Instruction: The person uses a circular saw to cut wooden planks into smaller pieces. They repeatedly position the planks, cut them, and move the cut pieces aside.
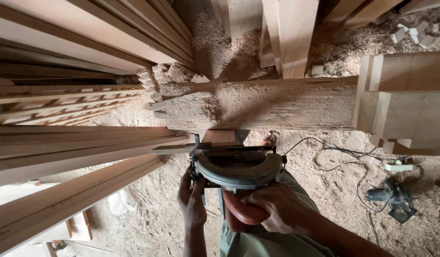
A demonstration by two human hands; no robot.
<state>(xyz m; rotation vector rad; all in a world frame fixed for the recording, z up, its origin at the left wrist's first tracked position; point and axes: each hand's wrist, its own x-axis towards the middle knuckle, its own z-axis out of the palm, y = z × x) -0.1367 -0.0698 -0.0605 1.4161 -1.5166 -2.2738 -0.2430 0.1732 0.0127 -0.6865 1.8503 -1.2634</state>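
Closest in, the right hand (277, 207) is wrapped tight around the reddish handle (241, 209) of a circular saw (236, 166), fingers closed over it. The left hand (191, 200) is clamped on the saw's left side, just under the base plate, thumb up against the metal. The saw sits low in the middle of the view, its grey blade guard facing up, its front edge over a narrow wooden piece (220, 137) that runs toward the rough log (277, 104) lying crosswise ahead. A thin strip (174, 149) sticks out leftward from the saw's front.

There is little open room. Long planks (72, 157) crowd in from the left, their ends stopping just beside the saw, and more boards (86, 38) slant above them. On the right, stacked squared timbers (405, 104) butt against the log's end. Upright posts (291, 33) stand behind the log.

The only free floor (334, 190) lies to the right, thick with sawdust, crossed by a loose black cable (343, 152) leading toward a white socket block (398, 167) and another power tool (391, 197) lying well apart.
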